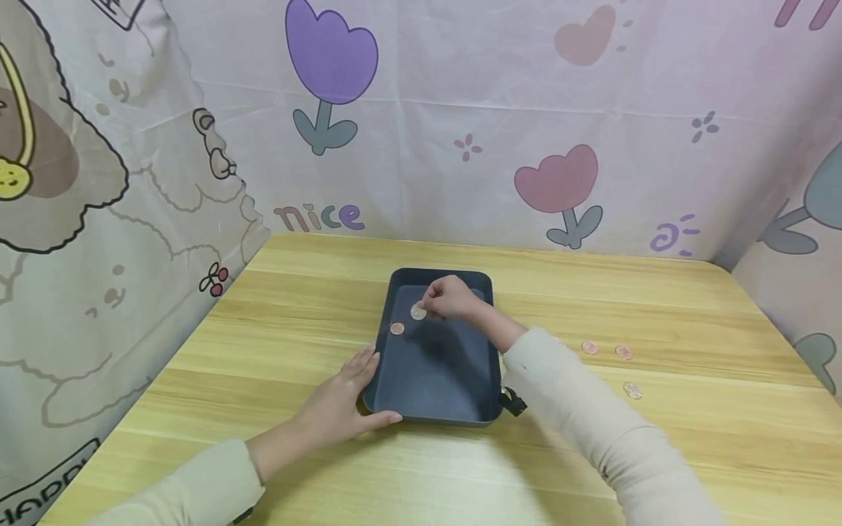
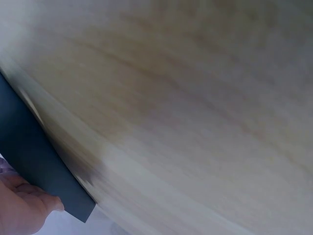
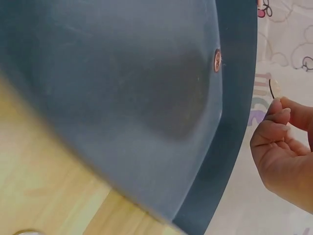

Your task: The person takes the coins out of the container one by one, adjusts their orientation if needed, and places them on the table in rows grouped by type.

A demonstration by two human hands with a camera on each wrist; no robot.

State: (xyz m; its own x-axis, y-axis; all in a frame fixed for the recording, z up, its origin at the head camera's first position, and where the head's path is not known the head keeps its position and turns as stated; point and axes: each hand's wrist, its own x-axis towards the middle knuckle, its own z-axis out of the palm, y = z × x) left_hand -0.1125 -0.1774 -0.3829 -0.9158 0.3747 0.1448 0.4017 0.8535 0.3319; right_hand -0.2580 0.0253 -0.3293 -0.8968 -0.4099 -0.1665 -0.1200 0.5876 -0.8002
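Note:
A dark blue-grey tray [image 1: 434,398] sits mid-table. My left hand [image 1: 349,402] rests against its near left corner, fingers straight along the rim; the left wrist view shows that hand [image 2: 24,208] at the tray's edge [image 2: 29,152]. My right hand [image 1: 450,298] hovers over the tray's far end and pinches a silvery coin [image 1: 418,313] at its fingertips. The right wrist view shows the hand [image 3: 283,147] holding the coin [image 3: 275,88] edge-on above the tray [image 3: 122,98]. A copper coin [image 1: 397,329] lies on the tray floor by the left wall, also seen as a copper coin [image 3: 217,60].
Three more coins lie on the wooden table [image 1: 658,453] right of the tray: two copper ones [image 1: 590,348] [image 1: 623,353] and a silvery one [image 1: 632,390]. Printed cloth walls [image 1: 460,124] enclose the table on the left, back and right.

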